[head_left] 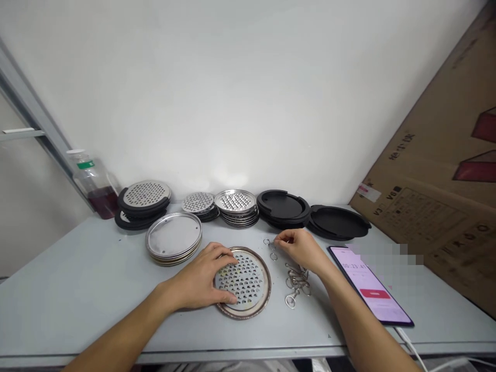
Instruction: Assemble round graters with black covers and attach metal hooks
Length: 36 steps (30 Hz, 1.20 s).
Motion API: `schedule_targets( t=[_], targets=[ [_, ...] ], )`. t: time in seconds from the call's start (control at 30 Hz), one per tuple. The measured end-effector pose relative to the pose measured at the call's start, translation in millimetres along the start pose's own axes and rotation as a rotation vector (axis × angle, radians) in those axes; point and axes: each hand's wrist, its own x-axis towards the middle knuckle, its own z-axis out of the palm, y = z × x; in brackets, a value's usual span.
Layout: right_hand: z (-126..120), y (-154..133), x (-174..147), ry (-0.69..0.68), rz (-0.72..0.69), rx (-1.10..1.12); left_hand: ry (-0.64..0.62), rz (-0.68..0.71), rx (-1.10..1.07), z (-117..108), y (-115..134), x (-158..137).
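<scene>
My left hand (205, 276) curves over the left side of a round metal grater disc (244, 281), fingertips on its upper part and thumb on its lower part. That disc lies within a round metal plate (266, 294) with a darkened, beaded rim. Over the table to the right, my right hand (300, 248) is closed in a pinch. Its fingertips are beside a small metal ring (266, 242); what they hold, if anything, is too small to make out. Another ring (273, 256) lies just below. Nearer me is a loose pile of metal rings with clasps (297, 281).
Behind are stacked plain metal discs (174, 235), grater discs (235, 201), black-rimmed graters (147, 195) and black round holders (282, 205). A bottle of dark red liquid (103, 199) stands left. At right are a phone (372, 289) with a cable and a cardboard box (434, 206).
</scene>
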Motion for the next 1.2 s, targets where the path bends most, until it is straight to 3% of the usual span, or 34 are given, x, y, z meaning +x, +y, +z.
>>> schedule_targets(
  t=[0.27, 0.83, 1.2],
  targets=[
    [11.3, 3.3, 0.6, -0.023, -0.025, -0.112, -0.009, -0.009, 0.002, 0.5, -1.5, 0.1],
    [-1.0, 12.9, 3.6, -0.013, 0.051, -0.253, -0.005, -0.008, -0.023, 0.6, -2.5, -0.8],
    [-6.1, 15.5, 1.2, -0.074, 0.083, -0.312, -0.014, -0.016, -0.004, 1.5, -3.6, -1.4]
  ],
)
